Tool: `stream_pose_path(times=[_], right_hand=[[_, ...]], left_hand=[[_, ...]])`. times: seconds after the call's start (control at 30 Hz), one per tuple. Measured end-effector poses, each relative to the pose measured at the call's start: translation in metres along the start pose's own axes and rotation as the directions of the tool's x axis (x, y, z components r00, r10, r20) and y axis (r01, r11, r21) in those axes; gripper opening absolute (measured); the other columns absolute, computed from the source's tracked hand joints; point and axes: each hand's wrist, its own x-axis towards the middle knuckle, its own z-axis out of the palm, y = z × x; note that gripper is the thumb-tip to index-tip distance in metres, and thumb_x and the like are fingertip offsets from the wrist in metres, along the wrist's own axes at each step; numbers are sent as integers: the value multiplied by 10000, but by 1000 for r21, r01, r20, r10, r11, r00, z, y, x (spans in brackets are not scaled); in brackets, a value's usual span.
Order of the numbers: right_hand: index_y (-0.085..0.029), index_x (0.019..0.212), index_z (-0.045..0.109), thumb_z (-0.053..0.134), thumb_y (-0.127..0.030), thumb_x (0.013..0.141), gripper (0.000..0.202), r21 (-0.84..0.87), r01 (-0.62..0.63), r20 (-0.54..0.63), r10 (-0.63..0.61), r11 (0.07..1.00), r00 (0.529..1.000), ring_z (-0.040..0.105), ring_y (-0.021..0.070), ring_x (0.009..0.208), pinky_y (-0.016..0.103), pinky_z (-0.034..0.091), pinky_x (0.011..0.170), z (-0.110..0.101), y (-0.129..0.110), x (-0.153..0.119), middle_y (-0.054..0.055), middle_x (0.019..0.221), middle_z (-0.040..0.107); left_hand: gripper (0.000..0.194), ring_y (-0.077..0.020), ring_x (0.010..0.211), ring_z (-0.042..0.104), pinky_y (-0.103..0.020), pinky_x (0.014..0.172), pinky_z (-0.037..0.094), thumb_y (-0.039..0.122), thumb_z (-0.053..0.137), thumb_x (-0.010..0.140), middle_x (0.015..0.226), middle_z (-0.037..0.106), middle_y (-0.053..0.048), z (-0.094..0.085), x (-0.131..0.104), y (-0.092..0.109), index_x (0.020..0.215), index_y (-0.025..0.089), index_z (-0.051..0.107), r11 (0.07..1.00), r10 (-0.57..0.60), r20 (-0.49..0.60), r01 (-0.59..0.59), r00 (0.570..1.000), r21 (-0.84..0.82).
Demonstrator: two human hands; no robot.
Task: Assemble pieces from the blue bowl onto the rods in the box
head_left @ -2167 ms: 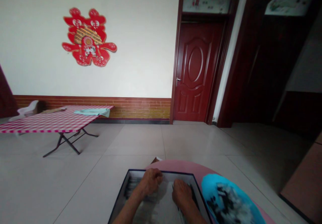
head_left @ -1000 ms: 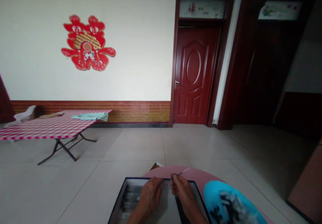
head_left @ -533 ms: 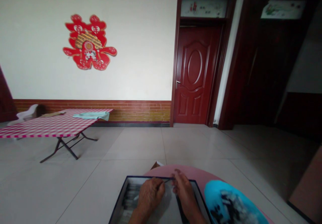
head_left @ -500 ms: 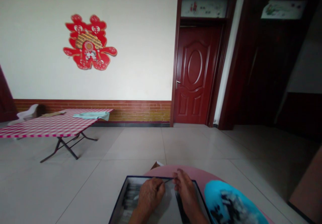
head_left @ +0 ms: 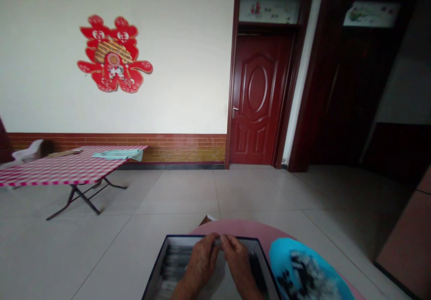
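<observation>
Over a shallow dark-rimmed box (head_left: 158, 264), my left hand (head_left: 201, 259) and my right hand (head_left: 236, 262) meet, fingertips pinched close together. Between them is a small greyish piece, too small and blurred to name. On the left of the box lie several dark, slim pieces in a row (head_left: 177, 262). Another dark strip (head_left: 257, 268) is partly visible along the right side, beside my right hand. To the right of the box sits a bright blue bag or basin (head_left: 279, 253) holding a jumble of black and clear-whitish small pieces (head_left: 308, 273).
The box and blue container stand on a pink round table (head_left: 242, 227). A brown carton corner (head_left: 206, 219) shows beyond its edge. Further left stands a folding table with a checked cloth (head_left: 67, 167) and a pale green cloth (head_left: 119, 154). A red door (head_left: 257, 102) is in the back wall.
My hands have come together; the right hand has moved left and its fingers now meet the left's. The thin dark piece seen between them before is now mostly hidden. The view has shifted slightly.
</observation>
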Motion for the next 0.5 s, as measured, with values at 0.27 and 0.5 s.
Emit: stream_pose_path(times=[0.27,0.5], right_hand=[[-168,821,716,429,-315,831,322,-258,249,153,-214,934,965,645,204,770,281,470,708,-2,-6,1,86,825,725],[-194,891,716,477,-187,764,271,-473,294,194,-227,830,954,655,173,853,257,478,784,-66,-25,21,56,910,735]], left_hand=[[317,-193,919,678,-307,804,552,281,392,943,1057,697,-74,9,-2,-27,1221,221,532,984,168,-72,-163,983,72],[308,-198,877,688,-299,753,566,302,368,955,992,710,-69,4,0,-30,1190,219,549,971,201,-59,-191,978,141]])
